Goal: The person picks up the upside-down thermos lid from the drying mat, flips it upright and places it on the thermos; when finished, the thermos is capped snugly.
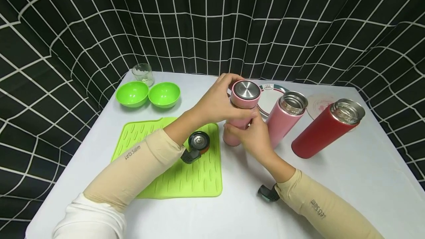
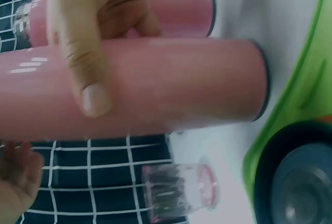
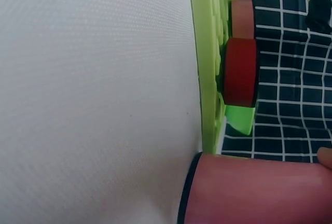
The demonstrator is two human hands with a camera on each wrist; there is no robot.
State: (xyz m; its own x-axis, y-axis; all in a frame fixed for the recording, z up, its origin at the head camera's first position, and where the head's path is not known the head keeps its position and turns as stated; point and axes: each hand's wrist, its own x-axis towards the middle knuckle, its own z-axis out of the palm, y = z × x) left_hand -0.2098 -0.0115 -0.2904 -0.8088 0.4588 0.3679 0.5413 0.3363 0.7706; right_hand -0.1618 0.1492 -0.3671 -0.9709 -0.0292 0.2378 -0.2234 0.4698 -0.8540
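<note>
A pink thermos bottle (image 1: 234,139) with a steel-topped lid (image 1: 246,90) stands in front of me, leaning slightly in the head view. My left hand (image 1: 220,99) grips it at the lid, fingers round the far side and thumb across the front. Lower down, my right hand (image 1: 255,135) holds the bottle's body, its thumb (image 2: 96,99) lying along the pink wall in the left wrist view. Just right stands a second pink thermos (image 1: 282,124), lidless, its steel mouth showing. Farther right is a lidless red thermos (image 1: 312,135).
On the green drying mat (image 1: 186,180) lie a red lid (image 3: 240,72) and a pink lid (image 3: 243,17), the pink one hidden in the head view. Two green bowls (image 1: 164,95) and a clear glass (image 1: 142,73) stand back left. A plate (image 1: 270,100) lies behind the bottles.
</note>
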